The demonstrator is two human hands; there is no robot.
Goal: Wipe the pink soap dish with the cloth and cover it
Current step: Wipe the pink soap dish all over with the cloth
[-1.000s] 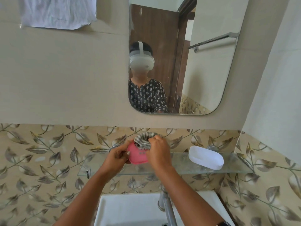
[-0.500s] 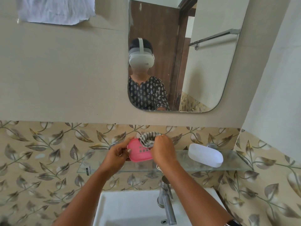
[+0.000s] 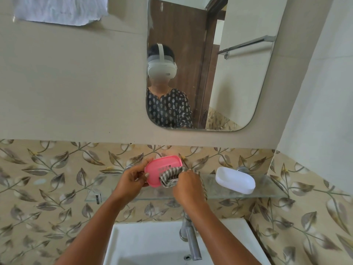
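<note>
The pink soap dish [image 3: 161,166] is held up in the air above the glass shelf [image 3: 267,190], tilted so its inside with drain slots faces me. My left hand [image 3: 131,181] grips its left edge. My right hand [image 3: 188,186] holds a bunched grey-and-white checked cloth [image 3: 170,176] and presses it against the dish's lower right part. A white translucent cover [image 3: 235,180] lies upside down on the shelf to the right, apart from both hands.
A white sink [image 3: 149,243] with a chrome tap [image 3: 191,238] sits below the shelf. A mirror [image 3: 229,73] hangs on the wall above, and a white towel [image 3: 59,10] hangs at the top left. A side wall closes in on the right.
The dish has turned from edge-on to face me, and the cloth has slid from the dish's top edge down to its lower right part.
</note>
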